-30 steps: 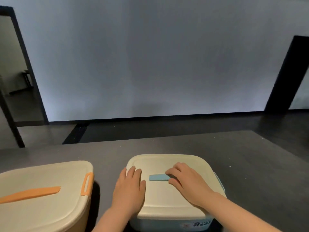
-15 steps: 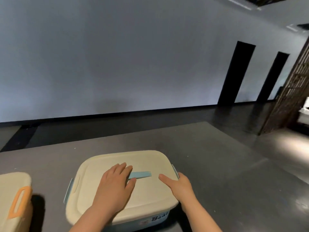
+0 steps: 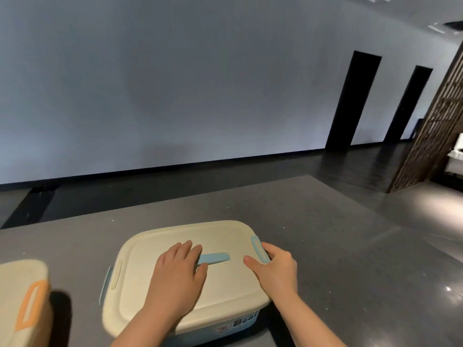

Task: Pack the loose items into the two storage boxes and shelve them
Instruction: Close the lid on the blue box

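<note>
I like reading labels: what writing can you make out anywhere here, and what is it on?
"Bear": on the front wall of the blue box, partly cut off by its lid.
A smaller line of print above it: too blurred to read.
A small emblem to its left: too blurred to read.
The orange-trimmed box: no writing visible.

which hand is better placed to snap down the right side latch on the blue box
Right. The right hand already curls around the right latch; the left hand rests flat mid-lid by the handle.
</note>
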Tool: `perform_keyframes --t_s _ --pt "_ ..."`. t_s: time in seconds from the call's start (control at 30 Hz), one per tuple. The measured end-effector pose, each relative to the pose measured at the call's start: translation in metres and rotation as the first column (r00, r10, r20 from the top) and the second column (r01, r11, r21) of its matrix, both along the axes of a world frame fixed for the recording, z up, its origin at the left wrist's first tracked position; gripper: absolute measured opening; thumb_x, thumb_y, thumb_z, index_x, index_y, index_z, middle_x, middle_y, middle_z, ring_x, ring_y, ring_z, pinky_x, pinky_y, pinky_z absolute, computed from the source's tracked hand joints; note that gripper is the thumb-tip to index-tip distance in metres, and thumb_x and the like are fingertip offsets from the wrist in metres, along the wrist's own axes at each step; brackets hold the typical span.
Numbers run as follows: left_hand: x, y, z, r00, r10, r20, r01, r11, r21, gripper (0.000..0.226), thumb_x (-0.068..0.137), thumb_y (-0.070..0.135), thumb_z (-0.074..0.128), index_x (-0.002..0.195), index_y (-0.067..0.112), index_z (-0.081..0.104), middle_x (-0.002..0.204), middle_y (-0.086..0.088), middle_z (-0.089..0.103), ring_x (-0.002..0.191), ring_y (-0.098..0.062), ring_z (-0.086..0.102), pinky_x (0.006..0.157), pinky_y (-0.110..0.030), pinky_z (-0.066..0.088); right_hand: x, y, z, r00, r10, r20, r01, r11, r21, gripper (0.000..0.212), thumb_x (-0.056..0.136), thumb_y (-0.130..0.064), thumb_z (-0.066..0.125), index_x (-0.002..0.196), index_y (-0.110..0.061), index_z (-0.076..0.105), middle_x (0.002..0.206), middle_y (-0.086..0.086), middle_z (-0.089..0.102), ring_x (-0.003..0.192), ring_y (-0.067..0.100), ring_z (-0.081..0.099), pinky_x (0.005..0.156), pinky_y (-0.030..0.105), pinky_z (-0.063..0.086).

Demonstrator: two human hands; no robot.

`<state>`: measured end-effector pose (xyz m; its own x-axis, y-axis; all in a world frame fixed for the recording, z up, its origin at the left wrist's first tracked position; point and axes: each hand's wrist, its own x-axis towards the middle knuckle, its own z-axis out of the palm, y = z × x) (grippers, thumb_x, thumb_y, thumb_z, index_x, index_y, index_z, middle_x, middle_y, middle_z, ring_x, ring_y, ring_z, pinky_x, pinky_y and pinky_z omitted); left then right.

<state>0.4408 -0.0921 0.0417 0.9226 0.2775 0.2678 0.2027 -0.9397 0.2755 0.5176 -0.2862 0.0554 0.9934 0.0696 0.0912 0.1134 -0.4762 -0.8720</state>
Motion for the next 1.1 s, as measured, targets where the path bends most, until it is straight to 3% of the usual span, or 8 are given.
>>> perform_keyframes --t_s 0.13,0.2,0.27,0.4,0.53,0.63,0.9,1.1 --pt "-0.003 0.000 0.004 0.997 0.001 0.071 0.005 0.997 -0.081 0.041 0.095 0.045 0.035 0.134 0.033 0.045 0.144 0.012 0.039 0.131 -0.013 0.035 0.110 -0.030 0.025 -0.007 0.009 0.005 0.996 0.075 0.043 -0.051 0.915 -0.400 0.045 0.095 -0.037 0.054 0.137 -0.024 0.048 0.131 -0.005 0.058 0.117 0.015 0.054 0.093 0.030 0.046" --pt "-0.011 0.005 0.010 0.989 0.079 0.123 -0.052 0.976 -0.212 0.037 0.095 0.040 0.042 0.130 0.032 0.050 0.143 0.011 0.043 0.129 -0.012 0.040 0.109 -0.030 0.029 -0.018 0.027 0.005 0.957 0.260 0.127 -0.119 0.753 -0.647 0.047 0.103 -0.029 0.032 0.150 -0.026 0.027 0.157 -0.002 0.027 0.144 0.018 0.022 0.117 0.033 0.019" --pt "-0.025 0.018 0.014 0.963 0.212 0.164 -0.153 0.937 -0.315 0.037 0.094 0.034 0.045 0.130 0.031 0.050 0.145 0.010 0.042 0.131 -0.013 0.040 0.109 -0.031 0.031 -0.035 0.054 0.002 0.862 0.498 0.099 -0.296 0.651 -0.698 0.050 0.104 -0.034 0.023 0.153 -0.033 0.013 0.162 -0.004 0.006 0.148 0.014 0.001 0.120 0.036 -0.003" --pt "-0.062 0.052 0.005 0.920 0.379 0.100 -0.328 0.885 -0.330 0.050 0.094 0.036 0.046 0.141 0.027 0.035 0.150 0.006 0.032 0.137 -0.014 0.030 0.113 -0.034 0.027 -0.053 0.087 -0.004 0.740 0.673 -0.012 -0.446 0.477 -0.757 0.059 0.095 -0.061 0.015 0.149 -0.047 -0.003 0.161 -0.007 -0.013 0.147 0.013 -0.017 0.118 0.045 -0.014" --pt "-0.083 0.066 0.000 0.894 0.442 -0.072 -0.324 0.526 -0.786 0.060 0.089 0.042 0.056 0.140 0.018 0.036 0.131 -0.003 0.053 0.118 -0.022 0.052 0.101 -0.039 0.042 -0.045 0.102 0.005 0.667 0.743 -0.049 -0.496 0.394 -0.774 0.055 0.095 -0.061 0.017 0.148 -0.051 0.004 0.161 -0.012 -0.010 0.147 0.011 -0.015 0.118 0.047 -0.012" --pt "-0.083 0.064 -0.001 0.875 0.482 -0.050 -0.290 0.438 -0.851 0.052 0.086 0.035 0.062 0.132 0.018 0.046 0.111 0.004 0.061 0.099 -0.016 0.059 0.083 -0.033 0.047 -0.044 0.110 0.006 0.663 0.747 -0.041 -0.506 0.407 -0.760 0.054 0.094 -0.064 0.018 0.146 -0.052 0.009 0.161 -0.015 -0.005 0.147 0.009 -0.010 0.119 0.046 -0.010" --pt "-0.085 0.056 0.006 0.835 0.543 0.086 -0.235 0.495 -0.837 0.056 0.082 0.023 0.069 0.135 0.023 0.050 0.092 0.030 0.050 0.077 0.014 0.048 0.050 -0.002 0.039 -0.040 0.109 0.000 0.667 0.745 -0.014 -0.522 0.454 -0.722 0.056 0.092 -0.066 0.021 0.145 -0.053 0.014 0.160 -0.018 0.002 0.147 0.005 -0.006 0.119 0.043 -0.009" --pt "-0.087 0.057 0.010 0.864 0.491 0.107 -0.276 0.642 -0.716 0.058 0.084 0.029 0.067 0.138 0.023 0.047 0.110 0.017 0.063 0.086 0.005 0.055 0.068 -0.005 0.037 -0.039 0.109 -0.004 0.666 0.746 0.008 -0.504 0.458 -0.732 0.056 0.092 -0.066 0.020 0.145 -0.052 0.012 0.160 -0.017 -0.001 0.147 0.006 -0.008 0.118 0.042 -0.010"
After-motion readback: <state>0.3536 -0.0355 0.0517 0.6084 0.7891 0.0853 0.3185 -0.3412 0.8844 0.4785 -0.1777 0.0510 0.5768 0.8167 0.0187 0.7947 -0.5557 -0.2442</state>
